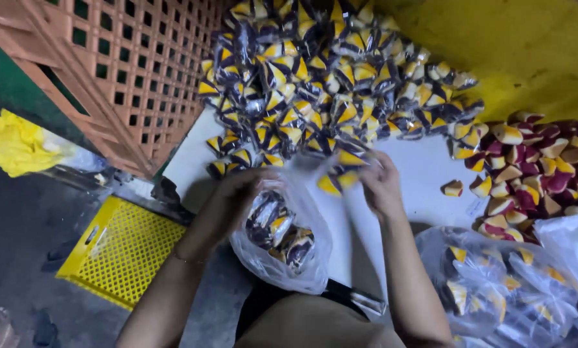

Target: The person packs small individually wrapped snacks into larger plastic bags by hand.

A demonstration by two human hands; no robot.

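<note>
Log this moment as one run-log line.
left hand: holds clear bag open | right hand: holds yellow-black packet above bag | packet pile on white table

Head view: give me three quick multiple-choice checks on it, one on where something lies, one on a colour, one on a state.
1. Where is the yellow crate?
A. On the white table
B. On the floor, on the person's left
C. On top of the orange lattice crate

2. What colour, besides yellow, are the unwrapped wedges at the far right?
A. Dark red
B. Green
C. Blue

3. What state is the clear bag in?
A. Lying flat and empty
C. Knotted shut
B. Held open, with wrapped pieces inside

Answers:
1 B: it lies low on the dark floor, below the table edge.
2 A: the loose pile shows dark red, yellow and cream.
3 B: the left hand holds its mouth while the right hand brings a wrapped piece to it.
</note>
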